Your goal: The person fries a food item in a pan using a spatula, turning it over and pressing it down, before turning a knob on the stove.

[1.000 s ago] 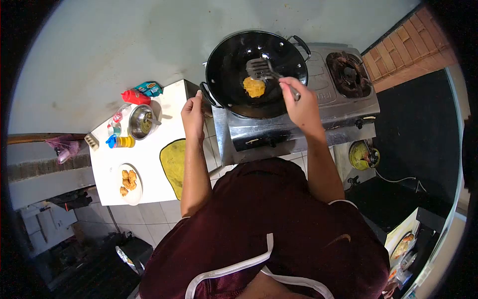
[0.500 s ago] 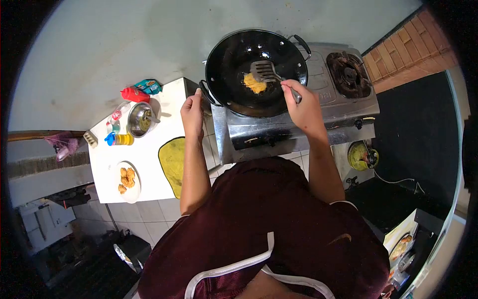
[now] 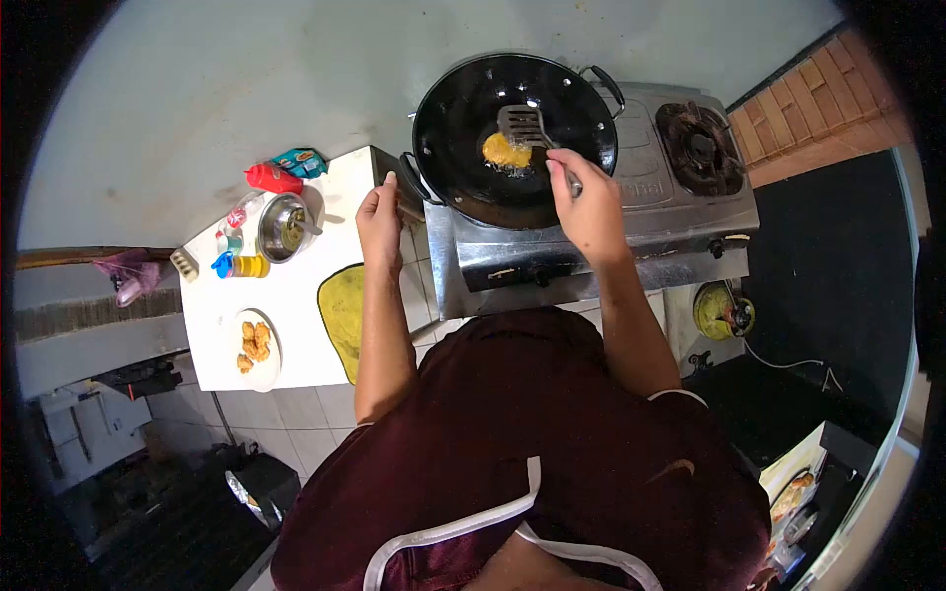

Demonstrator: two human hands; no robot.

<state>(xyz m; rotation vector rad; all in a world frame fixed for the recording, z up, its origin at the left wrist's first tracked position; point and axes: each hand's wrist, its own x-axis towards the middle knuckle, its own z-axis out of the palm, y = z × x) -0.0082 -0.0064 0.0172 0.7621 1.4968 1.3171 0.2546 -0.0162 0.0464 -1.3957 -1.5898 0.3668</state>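
- While my right hand [image 3: 589,202] stays out of the pan, clenched round the spatula [image 3: 522,125] handle, the slotted blade touches the yellow patty [image 3: 503,151] near the middle of the wok [image 3: 463,108].
- My left hand [image 3: 379,219] sits on the wok's near-left handle, at the counter [image 3: 296,295] edge; I can't tell whether it's closed.
- Bare dark pan rings the patty out to the rim.

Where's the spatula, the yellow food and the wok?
spatula [image 3: 522,124], head view, on its slotted blade.
yellow food [image 3: 500,153], head view, on its middle.
wok [image 3: 461,108], head view, on its bare inner wall.
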